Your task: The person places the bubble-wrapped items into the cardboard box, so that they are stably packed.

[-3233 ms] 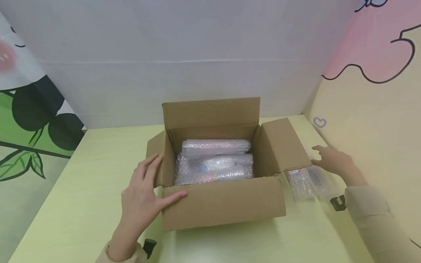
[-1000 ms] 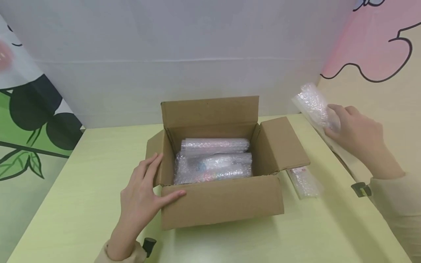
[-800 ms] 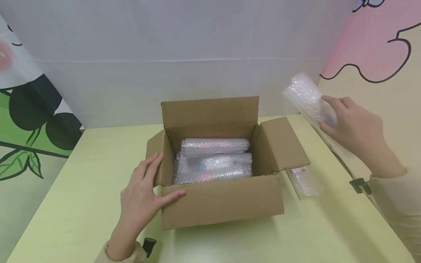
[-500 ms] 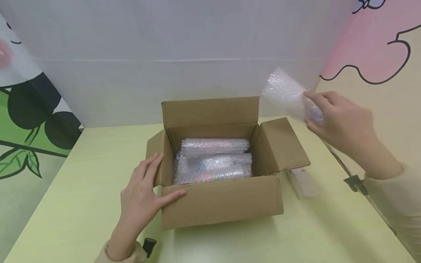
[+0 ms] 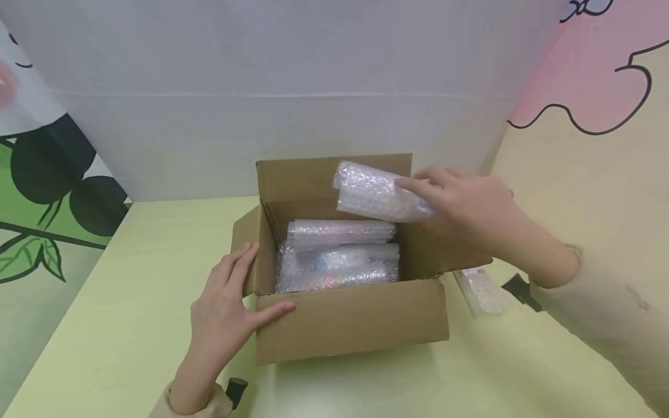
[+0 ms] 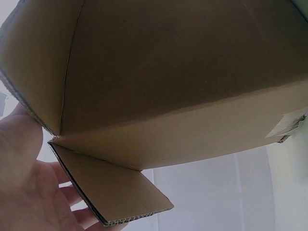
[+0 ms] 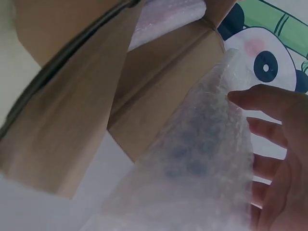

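Note:
My right hand grips a bubble-wrapped package above the back right part of an open cardboard box. In the right wrist view, bluish shapes show faintly through the bubble wrap, and the thumb and fingers hold it along one edge. My left hand rests spread at the box's front left corner, thumb on the front flap and fingers on the left flap. Inside the box lie several bubble-wrapped packages, one with pinkish-red and one with light blue contents showing through.
Another flat wrapped package lies on the pale yellow-green table, right of the box and partly under its right flap. A white-grey wall covering stands behind. Cartoon-printed side walls border the table.
My right hand reached down right of the box, picked up a wrapped package, lifted it and carried it left until it hangs above the box. My left hand has stayed on the flaps.

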`<state>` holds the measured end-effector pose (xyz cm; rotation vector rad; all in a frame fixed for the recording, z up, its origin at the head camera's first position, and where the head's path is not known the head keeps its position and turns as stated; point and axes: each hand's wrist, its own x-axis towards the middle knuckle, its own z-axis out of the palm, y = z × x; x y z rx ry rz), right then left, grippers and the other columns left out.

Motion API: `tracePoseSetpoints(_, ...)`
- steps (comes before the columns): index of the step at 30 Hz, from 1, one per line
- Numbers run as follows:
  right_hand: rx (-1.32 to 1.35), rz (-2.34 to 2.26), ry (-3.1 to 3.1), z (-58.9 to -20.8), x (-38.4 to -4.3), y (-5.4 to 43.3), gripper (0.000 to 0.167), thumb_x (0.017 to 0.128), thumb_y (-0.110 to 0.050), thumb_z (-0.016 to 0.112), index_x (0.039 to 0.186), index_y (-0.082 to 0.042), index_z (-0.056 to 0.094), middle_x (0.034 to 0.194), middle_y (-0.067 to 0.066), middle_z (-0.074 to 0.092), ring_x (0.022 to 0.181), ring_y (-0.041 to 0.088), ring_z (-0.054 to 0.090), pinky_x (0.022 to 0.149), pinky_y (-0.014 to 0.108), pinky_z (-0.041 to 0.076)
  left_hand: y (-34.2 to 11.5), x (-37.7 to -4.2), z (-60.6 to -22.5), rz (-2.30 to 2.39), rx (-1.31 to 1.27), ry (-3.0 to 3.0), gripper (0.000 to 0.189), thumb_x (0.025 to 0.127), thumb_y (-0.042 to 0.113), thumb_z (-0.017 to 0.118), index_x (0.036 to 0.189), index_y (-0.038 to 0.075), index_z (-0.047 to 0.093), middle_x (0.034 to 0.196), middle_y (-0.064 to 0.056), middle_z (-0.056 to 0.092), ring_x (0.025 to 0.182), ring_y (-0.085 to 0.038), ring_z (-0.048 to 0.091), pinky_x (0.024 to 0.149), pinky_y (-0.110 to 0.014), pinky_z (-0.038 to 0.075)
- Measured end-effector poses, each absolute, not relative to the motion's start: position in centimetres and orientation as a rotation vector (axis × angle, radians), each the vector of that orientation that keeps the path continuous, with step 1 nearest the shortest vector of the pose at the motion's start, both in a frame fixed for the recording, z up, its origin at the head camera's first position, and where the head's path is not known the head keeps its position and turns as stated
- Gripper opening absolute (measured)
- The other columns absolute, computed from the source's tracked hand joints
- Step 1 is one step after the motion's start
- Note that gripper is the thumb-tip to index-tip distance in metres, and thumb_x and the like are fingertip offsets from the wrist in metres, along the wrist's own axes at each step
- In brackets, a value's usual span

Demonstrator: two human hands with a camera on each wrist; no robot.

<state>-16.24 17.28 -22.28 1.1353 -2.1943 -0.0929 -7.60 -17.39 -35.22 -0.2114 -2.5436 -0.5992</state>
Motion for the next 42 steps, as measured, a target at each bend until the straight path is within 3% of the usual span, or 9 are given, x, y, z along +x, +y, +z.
tracePoseSetpoints(7,1.270,-0.188,-2.410,-22.6,-16.6,13.0,0.048,0.077,-0.019,0.077,0.123,-0.019,0.064,0.104,0.003,0.068,0.074,0.020,0.065,0.038,0.028,0.034,-17.3,-7.6,-35.2,-0.599,-0.217,-2.544,0.107,0.057,0.061,0.083,0.146,0.017,0.043,0.138,-0.010,0.053,0.119,-0.032,0.056,0.046,-0.023,0.036)
tracePoseSetpoints(16,1.446,-0.385,-2.645,-22.8,-17.2,8.2,0.050,0.082,-0.023,0.074,0.129,-0.024,0.059,0.094,-0.002,0.063,0.066,0.018,0.061,0.046,0.030,0.036,-17.4,-7.6,-35.1,-0.599,-0.182,-2.585,0.107,0.056,0.057,0.086,0.146,0.017,0.043,0.139,-0.011,0.051,0.121,-0.032,0.053,0.047,-0.029,0.041)
tracePoseSetpoints(28,1.593,-0.421,-2.769,-24.2,-18.0,5.4,0.058,0.084,-0.026,0.074,0.136,-0.021,0.048,0.103,0.001,0.063,0.062,0.012,0.056,0.051,0.031,0.045,-17.3,-7.7,-35.1,-0.592,-0.198,-2.566,0.107,0.056,0.057,0.086,0.145,0.016,0.043,0.138,-0.011,0.052,0.121,-0.032,0.054,0.050,-0.035,0.047)
tracePoseSetpoints(35,1.623,-0.436,-2.790,-25.1,-17.9,5.1,0.058,0.085,-0.029,0.074,0.135,-0.020,0.046,0.104,0.001,0.062,0.060,0.010,0.053,0.049,0.029,0.044,-17.3,-7.7,-35.1,-0.584,-0.205,-2.570,0.107,0.056,0.057,0.086,0.145,0.015,0.044,0.138,-0.013,0.052,0.122,-0.033,0.053,0.053,-0.039,0.050)
tracePoseSetpoints(42,1.625,-0.428,-2.782,-25.8,-17.8,5.0,0.055,0.087,-0.031,0.073,0.134,-0.020,0.047,0.106,0.002,0.062,0.075,0.015,0.063,0.056,0.032,0.051,-17.3,-7.6,-35.0,-0.578,-0.192,-2.587,0.107,0.057,0.057,0.085,0.145,0.015,0.043,0.140,-0.012,0.051,0.123,-0.033,0.052,0.053,-0.038,0.049)
